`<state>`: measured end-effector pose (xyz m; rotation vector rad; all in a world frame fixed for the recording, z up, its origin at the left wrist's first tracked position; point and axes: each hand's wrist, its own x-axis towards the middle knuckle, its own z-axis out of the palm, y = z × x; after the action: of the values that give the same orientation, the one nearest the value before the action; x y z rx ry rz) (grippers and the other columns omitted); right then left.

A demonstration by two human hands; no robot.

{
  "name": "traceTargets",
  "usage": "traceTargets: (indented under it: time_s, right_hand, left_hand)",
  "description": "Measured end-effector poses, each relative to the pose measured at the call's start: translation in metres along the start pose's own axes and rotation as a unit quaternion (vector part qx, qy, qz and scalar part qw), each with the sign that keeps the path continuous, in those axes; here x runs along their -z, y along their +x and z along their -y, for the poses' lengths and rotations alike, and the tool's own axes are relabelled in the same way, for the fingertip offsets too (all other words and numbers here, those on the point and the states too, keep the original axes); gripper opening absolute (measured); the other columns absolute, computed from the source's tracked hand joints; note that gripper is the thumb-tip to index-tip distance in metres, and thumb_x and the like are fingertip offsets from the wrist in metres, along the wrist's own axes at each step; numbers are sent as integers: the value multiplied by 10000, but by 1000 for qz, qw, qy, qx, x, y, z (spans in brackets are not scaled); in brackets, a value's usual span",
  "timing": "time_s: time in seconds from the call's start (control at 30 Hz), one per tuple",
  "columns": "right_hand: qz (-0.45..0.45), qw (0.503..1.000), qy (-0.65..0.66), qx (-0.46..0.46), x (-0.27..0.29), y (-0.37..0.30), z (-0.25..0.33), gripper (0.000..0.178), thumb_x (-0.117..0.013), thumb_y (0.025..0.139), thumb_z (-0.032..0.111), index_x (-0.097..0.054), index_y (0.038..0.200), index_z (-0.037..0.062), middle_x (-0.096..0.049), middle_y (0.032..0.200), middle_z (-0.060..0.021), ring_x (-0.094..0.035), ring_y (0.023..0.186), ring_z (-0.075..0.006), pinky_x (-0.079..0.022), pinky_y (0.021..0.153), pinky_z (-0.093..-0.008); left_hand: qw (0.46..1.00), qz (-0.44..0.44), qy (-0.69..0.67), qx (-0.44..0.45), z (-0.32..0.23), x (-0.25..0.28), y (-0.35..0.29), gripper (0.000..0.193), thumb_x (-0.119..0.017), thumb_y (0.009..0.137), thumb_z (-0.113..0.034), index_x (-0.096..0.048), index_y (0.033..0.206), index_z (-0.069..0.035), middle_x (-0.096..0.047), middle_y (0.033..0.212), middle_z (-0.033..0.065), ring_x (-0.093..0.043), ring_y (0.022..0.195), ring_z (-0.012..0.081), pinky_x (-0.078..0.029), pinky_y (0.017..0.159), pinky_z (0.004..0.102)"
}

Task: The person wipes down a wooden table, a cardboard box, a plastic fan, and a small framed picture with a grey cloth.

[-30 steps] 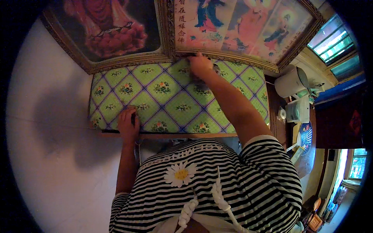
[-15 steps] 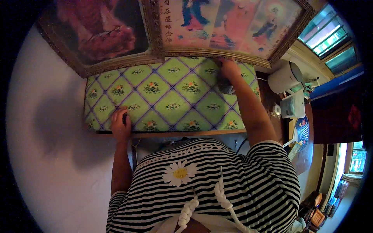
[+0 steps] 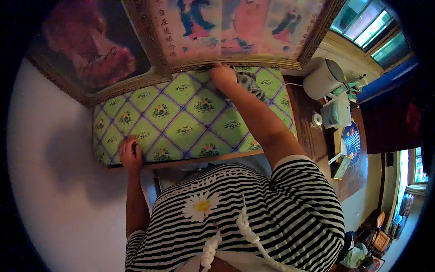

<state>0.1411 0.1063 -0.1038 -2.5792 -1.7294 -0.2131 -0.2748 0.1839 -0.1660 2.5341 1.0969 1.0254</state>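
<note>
A: Head view: left hand (image 3: 130,154) grips the near edge of the green diamond-patterned floral tablecloth (image 3: 181,122).

B: Right hand (image 3: 223,76) presses a crumpled grey rag (image 3: 249,85) at the cloth's far edge, under the gilt-framed picture (image 3: 235,31).

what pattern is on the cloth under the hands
Green diamond lattice with purple lines and small flowers on the tablecloth, seen in the head view.

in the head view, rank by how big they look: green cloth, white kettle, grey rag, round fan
1. Green cloth, by far the largest.
2. White kettle.
3. Round fan and grey rag: unsure. The fan shows slightly more, but the right hand and arm hide part of the rag.
</note>
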Motion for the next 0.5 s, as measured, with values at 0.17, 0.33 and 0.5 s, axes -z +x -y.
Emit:
traceTargets:
  time_s: [0.17, 0.33, 0.5]
  right_hand:
    - [-14, 994, 44, -96, 3, -14, -46, 183, -511, 751, 130, -654, 860, 95, -619, 915, -120, -597, 883, -289, -500, 683, -402]
    - [-17, 992, 83, -98, -8, -33, -101, 257, -448, 788, 154, -631, 962, 206, -612, 919, -124, -598, 828, -312, -483, 716, -423]
    - [-28, 987, 88, -128, -19, -55, -174, 286, -431, 780, 135, -630, 971, 212, -602, 941, -148, -587, 847, -333, -476, 740, -421]
  left_hand:
    - [1000, -1, 19, -20, -3, 2, 1, 212, -530, 763, -111, -559, 970, -83, -567, 1028, 98, -518, 956, 292, -424, 808, 379]
    - [998, 22, 55, 10, -10, 3, 0, 211, -522, 758, -100, -552, 965, -71, -565, 1025, 103, -507, 964, 294, -405, 836, 378]
    - [999, 18, 31, -1, -11, 4, 1, 207, -501, 771, -94, -543, 969, -50, -550, 1035, 116, -486, 977, 306, -371, 876, 387]
